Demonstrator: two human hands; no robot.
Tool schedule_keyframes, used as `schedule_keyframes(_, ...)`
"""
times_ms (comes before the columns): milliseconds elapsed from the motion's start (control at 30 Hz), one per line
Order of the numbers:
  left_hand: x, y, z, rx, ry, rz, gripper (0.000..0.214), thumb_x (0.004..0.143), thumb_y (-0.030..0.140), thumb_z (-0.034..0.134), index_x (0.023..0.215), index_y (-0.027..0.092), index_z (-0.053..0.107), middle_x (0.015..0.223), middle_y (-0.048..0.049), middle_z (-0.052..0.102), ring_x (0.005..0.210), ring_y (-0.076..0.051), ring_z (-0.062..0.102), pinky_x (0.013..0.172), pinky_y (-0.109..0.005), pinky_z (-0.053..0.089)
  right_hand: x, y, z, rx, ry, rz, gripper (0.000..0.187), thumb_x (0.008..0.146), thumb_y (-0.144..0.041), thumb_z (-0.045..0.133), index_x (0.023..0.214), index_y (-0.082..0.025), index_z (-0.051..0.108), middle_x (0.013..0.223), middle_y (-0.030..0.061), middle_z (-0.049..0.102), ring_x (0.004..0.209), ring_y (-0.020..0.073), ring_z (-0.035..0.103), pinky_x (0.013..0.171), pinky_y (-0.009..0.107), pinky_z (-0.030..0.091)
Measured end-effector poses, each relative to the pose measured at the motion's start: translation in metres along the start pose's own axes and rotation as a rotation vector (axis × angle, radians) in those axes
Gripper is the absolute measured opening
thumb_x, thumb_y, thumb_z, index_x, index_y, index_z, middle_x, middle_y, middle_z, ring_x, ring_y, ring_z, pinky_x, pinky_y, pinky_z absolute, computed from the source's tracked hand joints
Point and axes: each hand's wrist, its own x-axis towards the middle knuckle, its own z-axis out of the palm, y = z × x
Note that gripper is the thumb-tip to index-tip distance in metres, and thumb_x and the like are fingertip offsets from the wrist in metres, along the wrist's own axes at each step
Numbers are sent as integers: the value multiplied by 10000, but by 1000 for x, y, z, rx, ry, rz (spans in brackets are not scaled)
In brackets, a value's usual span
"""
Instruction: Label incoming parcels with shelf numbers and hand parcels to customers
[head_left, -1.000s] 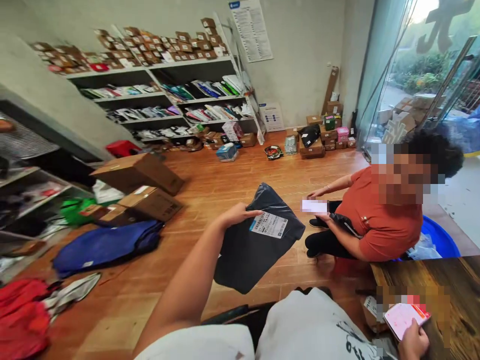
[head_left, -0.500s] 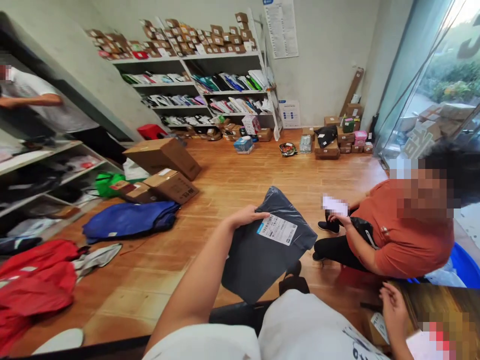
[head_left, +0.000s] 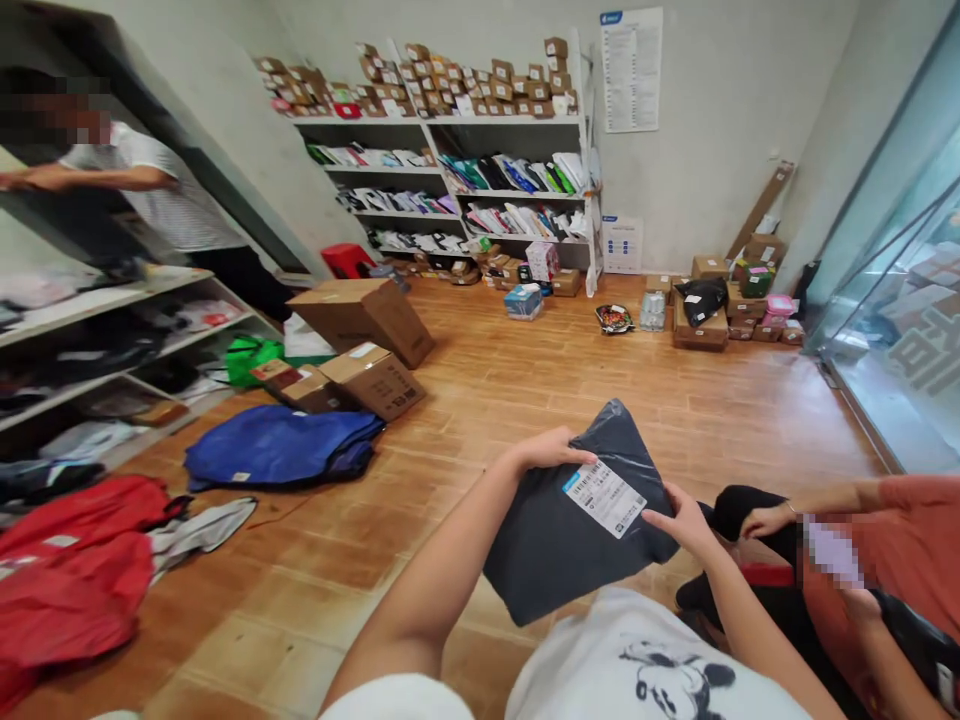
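Observation:
I hold a dark grey plastic mailer bag with a white shipping label in front of me, above the wooden floor. My left hand grips its upper left edge, thumb over the top. My right hand pinches the bag's right edge just beside the label. Both hands are closed on the bag.
A seated person in an orange shirt is at my lower right, one hand resting near a knee. Another person stands at the left by shelving. Cardboard boxes, a blue bag and red bags lie on the floor. Parcel shelves line the far wall.
My right hand left the table at the lower right and came up to take the bag's right edge. My view turned left, so the seated person slid toward the right edge.

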Motion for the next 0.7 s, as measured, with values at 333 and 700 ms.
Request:
schedule_keyframes(333, 115, -107, -190, -176, -197, -99, 556, 621, 657, 743, 921, 190, 731, 907, -40, 739, 814, -211, 647, 684, -290, 491, 263, -27, -2, -146, -4, -57, 559, 715, -632, 703, 1021, -165, 734, 1035, 112, 770, 960, 312, 698, 900, 464, 545)
schedule_keyframes(700, 239, -216, -400, -411, 149, -128, 660, 656, 698, 681, 1055, 173, 678, 1029, -74, 746, 944, -267, 667, 820, -384, 542, 681, -86, 107, -223, -396, -141, 524, 648, -629, 735, 881, -160, 742, 935, 74, 771, 894, 275, 679, 875, 407, 524)
